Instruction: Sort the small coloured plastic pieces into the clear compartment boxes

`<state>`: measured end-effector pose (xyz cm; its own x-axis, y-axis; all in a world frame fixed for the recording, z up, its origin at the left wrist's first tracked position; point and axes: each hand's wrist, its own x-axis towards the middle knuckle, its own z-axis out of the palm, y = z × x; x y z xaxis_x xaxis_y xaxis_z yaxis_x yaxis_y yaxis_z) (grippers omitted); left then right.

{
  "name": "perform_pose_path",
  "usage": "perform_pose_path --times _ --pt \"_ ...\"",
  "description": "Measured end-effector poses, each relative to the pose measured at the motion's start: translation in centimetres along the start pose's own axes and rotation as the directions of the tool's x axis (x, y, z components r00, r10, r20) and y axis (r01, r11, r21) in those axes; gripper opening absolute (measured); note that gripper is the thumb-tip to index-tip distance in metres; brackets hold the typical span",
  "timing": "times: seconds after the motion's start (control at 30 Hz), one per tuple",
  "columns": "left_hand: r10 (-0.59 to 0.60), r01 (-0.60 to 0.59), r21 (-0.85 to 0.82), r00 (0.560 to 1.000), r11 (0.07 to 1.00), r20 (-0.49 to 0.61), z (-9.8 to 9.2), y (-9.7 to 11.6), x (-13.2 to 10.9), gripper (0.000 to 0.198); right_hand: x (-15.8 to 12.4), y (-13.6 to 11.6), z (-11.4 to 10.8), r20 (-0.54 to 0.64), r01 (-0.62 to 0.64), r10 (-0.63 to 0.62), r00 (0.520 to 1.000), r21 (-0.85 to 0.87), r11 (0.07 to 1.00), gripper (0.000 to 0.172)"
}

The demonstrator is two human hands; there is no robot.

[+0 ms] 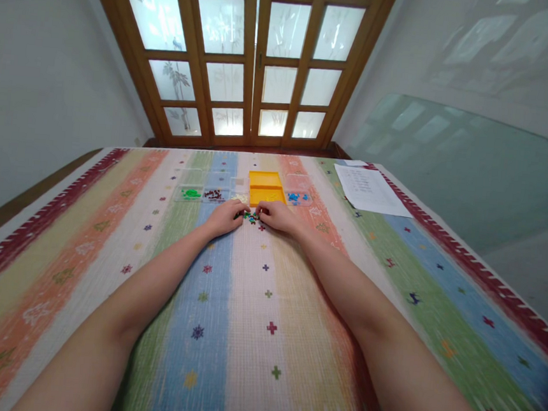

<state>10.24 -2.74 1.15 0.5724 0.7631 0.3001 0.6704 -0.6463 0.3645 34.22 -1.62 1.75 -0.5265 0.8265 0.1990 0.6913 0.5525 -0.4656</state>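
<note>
Both of my arms reach far forward over a striped, many-coloured tablecloth (265, 307). My left hand (227, 216) and my right hand (277, 216) rest on the cloth with fingers curled, on either side of a small heap of mixed coloured beads (252, 217). The fingertips of both hands touch the heap; whether any bead is pinched is too small to tell. Just beyond the hands lies a yellow tray (266, 187).
A row of clear compartments holds green pieces (191, 193), dark red pieces (213, 194) and blue pieces (297, 198). A white printed sheet (370, 189) lies at the far right. Wooden glazed doors (253, 56) stand behind the table.
</note>
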Motion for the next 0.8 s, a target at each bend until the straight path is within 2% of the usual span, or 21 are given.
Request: perform_pose_path --times 0.1,0.2,0.43,0.8 --pt "-0.005 0.005 0.008 1.0 1.0 -0.004 0.0 0.0 0.0 0.032 -0.1 -0.3 0.4 -0.051 0.002 -0.002 0.999 -0.012 1.0 0.017" --pt "-0.041 0.042 0.003 0.998 0.999 -0.053 0.0 -0.6 0.0 0.029 -0.1 -1.1 0.8 -0.071 0.05 -0.052 0.996 -0.025 0.998 0.017" --pt "-0.164 0.158 -0.055 0.979 0.986 -0.12 0.2 -2.8 -0.1 0.029 -0.1 -2.6 1.3 -0.025 0.134 -0.141 0.99 -0.174 0.976 0.021" --pt "-0.163 0.159 -0.043 0.98 0.986 -0.113 0.3 -3.0 0.0 0.027 -0.2 -2.5 1.0 0.015 0.188 -0.189 0.982 -0.238 0.953 0.023"
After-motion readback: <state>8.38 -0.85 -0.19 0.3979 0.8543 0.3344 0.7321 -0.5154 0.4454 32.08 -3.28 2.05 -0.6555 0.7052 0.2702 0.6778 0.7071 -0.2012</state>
